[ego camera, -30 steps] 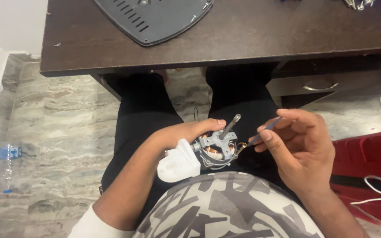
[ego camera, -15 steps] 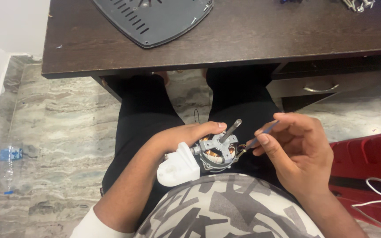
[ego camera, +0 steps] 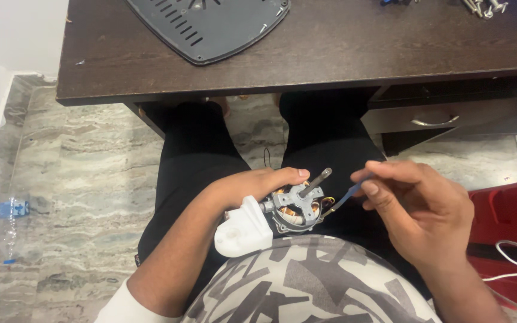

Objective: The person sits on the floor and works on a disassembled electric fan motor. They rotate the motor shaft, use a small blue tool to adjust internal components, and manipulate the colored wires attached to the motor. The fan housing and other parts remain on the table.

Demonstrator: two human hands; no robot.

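Seen from above, over the lap: left hand (ego camera: 252, 185) wrapped around a small motor (ego camera: 294, 206), right hand (ego camera: 417, 209) pinching a blue wire (ego camera: 345, 196) leading from it; hard pull likely to snap wire or tip motor floorward.

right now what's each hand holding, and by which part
The left hand grips the small electric motor around its round body, shaft up. The right hand pinches a blue wire from the motor near its free end.
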